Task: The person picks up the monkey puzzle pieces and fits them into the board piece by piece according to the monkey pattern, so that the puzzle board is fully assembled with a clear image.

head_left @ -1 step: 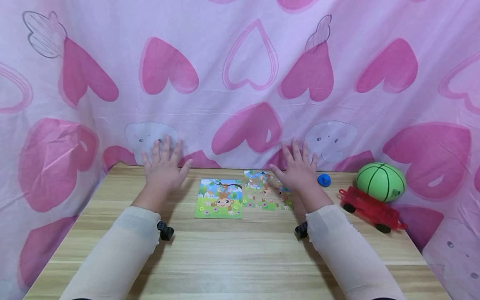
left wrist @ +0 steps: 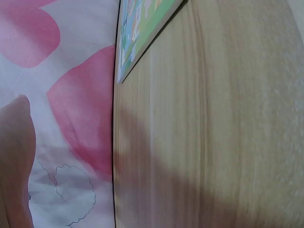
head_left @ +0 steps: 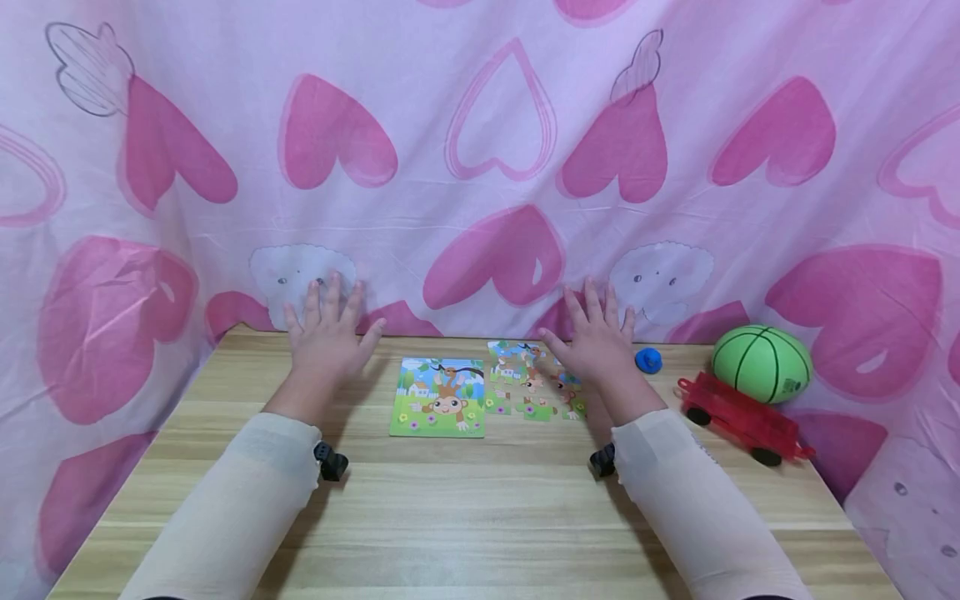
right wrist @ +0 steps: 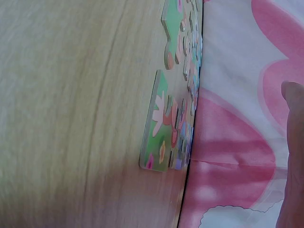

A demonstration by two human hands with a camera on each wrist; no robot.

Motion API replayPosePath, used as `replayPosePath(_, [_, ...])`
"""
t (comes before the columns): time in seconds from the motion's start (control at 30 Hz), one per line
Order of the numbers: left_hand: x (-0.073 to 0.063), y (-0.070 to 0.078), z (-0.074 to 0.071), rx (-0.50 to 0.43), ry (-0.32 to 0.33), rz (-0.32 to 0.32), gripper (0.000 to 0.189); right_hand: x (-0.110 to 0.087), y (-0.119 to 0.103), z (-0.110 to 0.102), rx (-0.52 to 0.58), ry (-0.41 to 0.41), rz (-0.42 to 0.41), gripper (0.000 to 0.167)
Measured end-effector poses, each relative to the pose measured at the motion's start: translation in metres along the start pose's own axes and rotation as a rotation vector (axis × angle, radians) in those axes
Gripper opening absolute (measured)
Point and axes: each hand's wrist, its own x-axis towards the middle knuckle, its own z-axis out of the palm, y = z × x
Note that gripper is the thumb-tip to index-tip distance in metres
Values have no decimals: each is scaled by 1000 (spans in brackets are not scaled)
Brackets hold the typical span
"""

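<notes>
Several puzzle pieces lay flat on the table just right of centre in the head view, in a loose group with gaps between some of them, and we could make out parts of a monkey and patches of green on them. Just to their left we saw a square picture board, whole, showing a monkey hanging from a branch above flowers. The right wrist view gave us the pieces in its upper middle, near the edge where the table met the cloth; in the left wrist view, one corner of the board poked in at the top. In the head view the right hand overlapped the right side of the group, its fingers spread and grasping nothing. We saw the left hand up and left of the board, likewise spread and free. Whether any fingertip touched the cloth, we could not tell. Pale sleeves came in from the bottom of the frame, with small black devices at the wrists. Farther right we noticed a small blue object, then a green ball with black lines and, just in front of it, a red toy car. Pink hearts patterned the cloth behind.
</notes>
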Motion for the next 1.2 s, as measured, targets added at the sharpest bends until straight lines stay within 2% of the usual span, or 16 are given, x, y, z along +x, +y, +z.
replayPosePath(0.4, [-3, 1, 2, -5, -5, 17, 86, -3, 0, 1, 2, -5, 6, 99])
replayPosePath(0.7, [-3, -6, 5, -52, 14, 24, 90, -4, -12, 2, 55, 14, -15, 99])
replayPosePath(0.83, [-5, -7, 8, -113, 14, 31, 92, -2, -20, 5, 95, 27, -14, 97])
replayPosePath(0.97, [-8, -9, 11, -178, 7, 48, 96, 1, -31, 8, 133, 31, -49, 96])
replayPosePath(1.2, [-21, -9, 11, -349, -86, 59, 106, 2, -54, 9, 231, 30, -142, 90])
